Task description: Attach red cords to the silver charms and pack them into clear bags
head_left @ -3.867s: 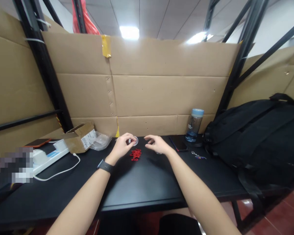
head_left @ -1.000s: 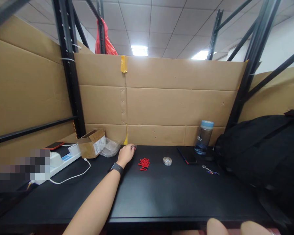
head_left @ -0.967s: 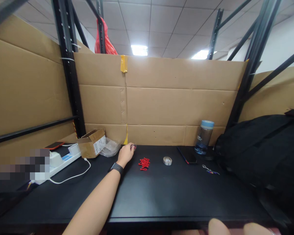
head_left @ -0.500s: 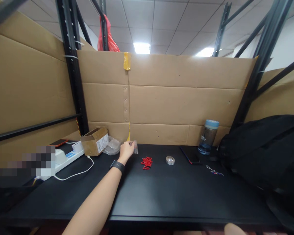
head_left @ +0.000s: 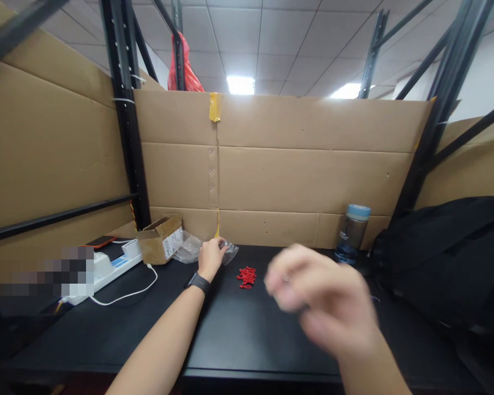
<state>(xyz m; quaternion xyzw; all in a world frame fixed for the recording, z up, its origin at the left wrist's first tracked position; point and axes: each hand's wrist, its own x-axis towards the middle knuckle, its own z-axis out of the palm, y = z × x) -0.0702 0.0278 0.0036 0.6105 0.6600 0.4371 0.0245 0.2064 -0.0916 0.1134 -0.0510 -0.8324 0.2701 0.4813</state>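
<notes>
Right hand (head_left: 329, 296): nearest, raised above the table, badly blurred; its fingers are curled, but whether they are clamped on anything I cannot tell
Table (head_left: 247, 340): black, its bare front part running between the two arms
Watch (head_left: 200, 282): dark band, on the left wrist
Red loops (head_left: 246, 277): a small heap of thin red pieces lying on the table, between the two hands, touching neither
Left hand (head_left: 211, 258): farther out than the right, left of the heap, thumb and fingers clamped on a clear plastic bag (head_left: 230, 253)
White cable (head_left: 140, 293): curving over the left side of the table beside a white power strip (head_left: 109, 277)
Backpack (head_left: 456, 258): black, bulky, filling the right side
Box (head_left: 156, 244): small, brown, open at the top, with crumpled plastic (head_left: 187, 247) just beside it
Bottle (head_left: 352, 236): upright, blue lid, bluish at the bottom, near the backpack
Cardboard wall (head_left: 271, 175): behind everything on the table, yellow tape (head_left: 215, 108) at its top edge
Red bag (head_left: 189, 68): beyond the wall, by a dark post
</notes>
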